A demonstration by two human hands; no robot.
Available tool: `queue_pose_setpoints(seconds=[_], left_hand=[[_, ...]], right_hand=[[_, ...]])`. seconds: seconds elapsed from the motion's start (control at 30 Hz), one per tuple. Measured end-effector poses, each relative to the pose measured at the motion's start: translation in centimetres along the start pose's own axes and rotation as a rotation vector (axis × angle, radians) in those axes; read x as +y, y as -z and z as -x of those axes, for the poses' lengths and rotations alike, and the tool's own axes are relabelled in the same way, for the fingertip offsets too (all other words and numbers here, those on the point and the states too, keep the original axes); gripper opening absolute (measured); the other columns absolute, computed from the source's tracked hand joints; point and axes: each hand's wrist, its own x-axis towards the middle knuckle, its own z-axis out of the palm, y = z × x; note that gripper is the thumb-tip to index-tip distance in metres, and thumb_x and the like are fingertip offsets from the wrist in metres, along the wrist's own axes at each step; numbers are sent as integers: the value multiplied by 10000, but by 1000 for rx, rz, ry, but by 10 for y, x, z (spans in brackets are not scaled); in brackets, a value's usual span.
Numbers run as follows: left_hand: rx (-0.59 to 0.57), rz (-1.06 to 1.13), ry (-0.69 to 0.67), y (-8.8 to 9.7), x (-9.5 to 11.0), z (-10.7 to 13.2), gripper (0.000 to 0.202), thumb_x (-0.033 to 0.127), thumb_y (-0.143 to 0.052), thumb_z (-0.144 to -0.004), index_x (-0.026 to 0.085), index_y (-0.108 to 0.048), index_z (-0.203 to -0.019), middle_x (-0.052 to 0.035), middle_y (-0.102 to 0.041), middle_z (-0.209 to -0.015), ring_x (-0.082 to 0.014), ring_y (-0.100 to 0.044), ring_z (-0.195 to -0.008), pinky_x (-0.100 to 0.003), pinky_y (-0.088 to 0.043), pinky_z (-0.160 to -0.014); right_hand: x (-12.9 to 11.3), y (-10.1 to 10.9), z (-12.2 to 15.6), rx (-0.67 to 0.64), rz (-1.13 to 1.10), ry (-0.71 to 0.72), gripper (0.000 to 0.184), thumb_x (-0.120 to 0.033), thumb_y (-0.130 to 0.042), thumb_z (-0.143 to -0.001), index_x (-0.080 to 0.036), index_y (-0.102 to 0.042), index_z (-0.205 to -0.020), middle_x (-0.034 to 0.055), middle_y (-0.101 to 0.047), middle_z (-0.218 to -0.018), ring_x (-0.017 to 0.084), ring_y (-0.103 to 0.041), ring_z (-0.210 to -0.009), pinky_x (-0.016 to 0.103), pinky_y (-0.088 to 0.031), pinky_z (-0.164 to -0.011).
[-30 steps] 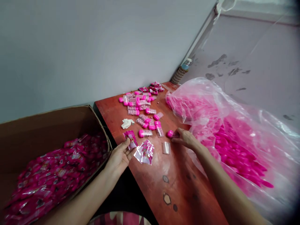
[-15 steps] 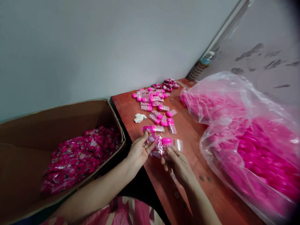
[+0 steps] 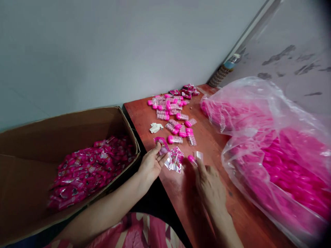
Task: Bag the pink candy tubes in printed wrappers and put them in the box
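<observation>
My left hand (image 3: 152,164) rests at the near edge of the red-brown table (image 3: 181,193). Its thumb and fingers pinch a pink printed packet (image 3: 161,141). Its fingertips also touch a small pile of clear plastic bags (image 3: 175,159). My right hand (image 3: 210,186) is blurred by motion and seen from the back. It reaches forward with a pink cap (image 3: 191,158) at its fingertips. The cap is right beside a small clear tube (image 3: 199,155) on the table. A capped tube (image 3: 174,139) lies just beyond the bags.
Several capped tubes and packets (image 3: 172,106) lie scattered further back on the table, with a white crumpled scrap (image 3: 155,127). A cardboard box (image 3: 59,124) of pink packets stands to the left. A big clear bag (image 3: 271,144) of pink pieces fills the right. A bottle (image 3: 224,70) stands in the corner.
My right hand brought a pink cap from near the big bag towards the clear bags, then moved it beside the clear tube. The left hand stayed on the packet. The camera turned left.
</observation>
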Motion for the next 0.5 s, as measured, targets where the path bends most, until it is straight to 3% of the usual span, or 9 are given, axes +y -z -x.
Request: queue_pose_setpoints(seconds=[0.07,0.23,0.4,0.5], left_hand=[[12,-7,19,0,-1,0,54,148,-648,-734,116,-612,-758,-30,-641,-643,-118,-621,-560,-249,-544,-592],[26,-16,24,-2,-4,0,72,167,-656,-729,116,-607,-740,-38,-643,-652,-123,-623,-574,-249,-543,-599],[15,-7,-4,0,-7,1,62,150,-654,-729,119,-605,-752,-31,-637,-647,-120,-621,-579,-250,-541,-611],[-2,-9,-22,1,-10,2,61,149,-647,-734,117,-597,-746,-31,-633,-645,-116,-612,-561,-236,-531,-584]], right_hand=[[10,-5,3,-44,19,14,349,-388,-344,-872,-284,-539,-1142,79,-551,-771,231,-523,-660,298,-311,-509],[17,-15,3,-78,-414,-60,290,-419,-482,-789,-211,-599,-953,48,-565,-713,211,-523,-636,286,-350,-520],[-23,-6,13,-265,-1050,-216,274,-462,-515,-776,-192,-514,-730,-27,-494,-535,112,-415,-430,222,-301,-398],[-51,-8,26,-346,-1218,-181,272,-449,-509,-802,-194,-479,-710,-43,-472,-501,87,-386,-392,198,-272,-363]])
